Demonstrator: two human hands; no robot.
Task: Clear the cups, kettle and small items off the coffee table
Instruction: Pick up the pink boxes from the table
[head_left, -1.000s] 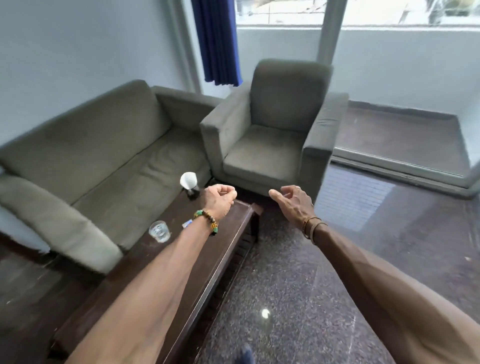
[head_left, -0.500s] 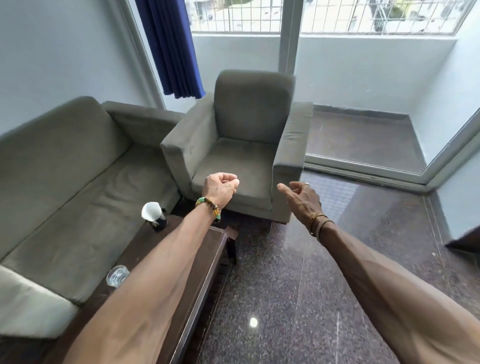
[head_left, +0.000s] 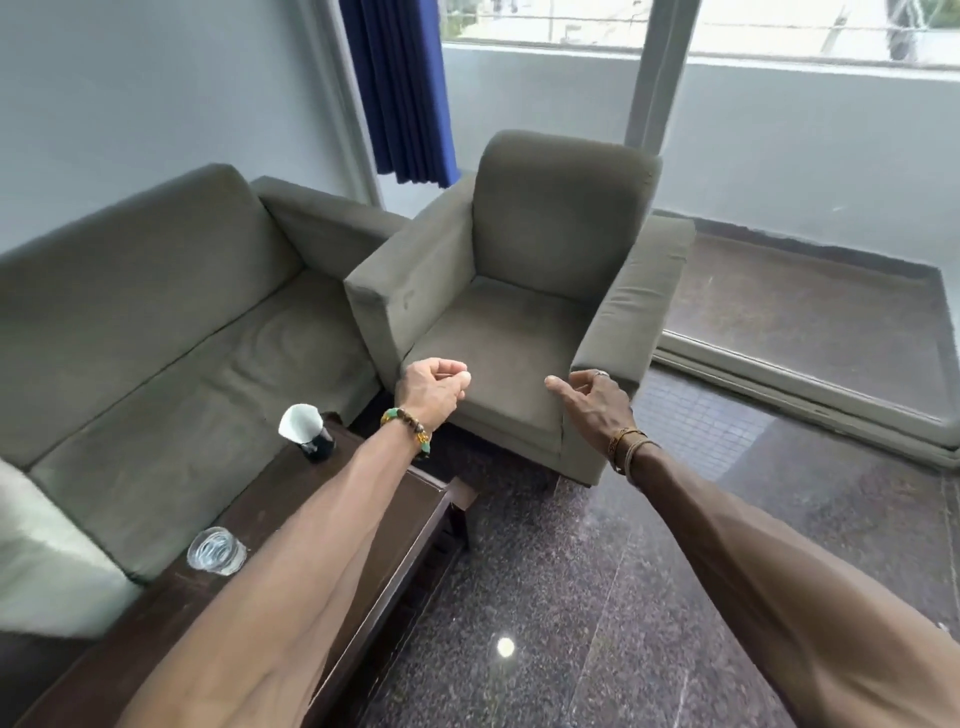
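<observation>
Dark wooden table (head_left: 270, 488) holds two items: one glass (head_left: 215, 550) at its left edge, one black cup (head_left: 318, 444) with white paper (head_left: 298, 421) farther off. Left hand (head_left: 434, 392) is fisted, right hand (head_left: 592, 402) relaxed, both empty.

Head-worn wide-angle cam, high vantage, looks fwd and down along both outstretched arms. The left hand (head_left: 434, 387) and right hand (head_left: 592, 400) sit at mid-frame, and the forearms fill the bottom edge, close to the lens. At lower left the coffee table (head_left: 270, 499) runs nr the lens, w/ the sofa (head_left: 156, 322) beyond it. The armchair (head_left: 519, 291) is straight ahead, farther off. Window (head_left: 779, 31) and curtain (head_left: 400, 88) are at the top edge, farthest away. Straight lines bow twd the frame edges.
</observation>
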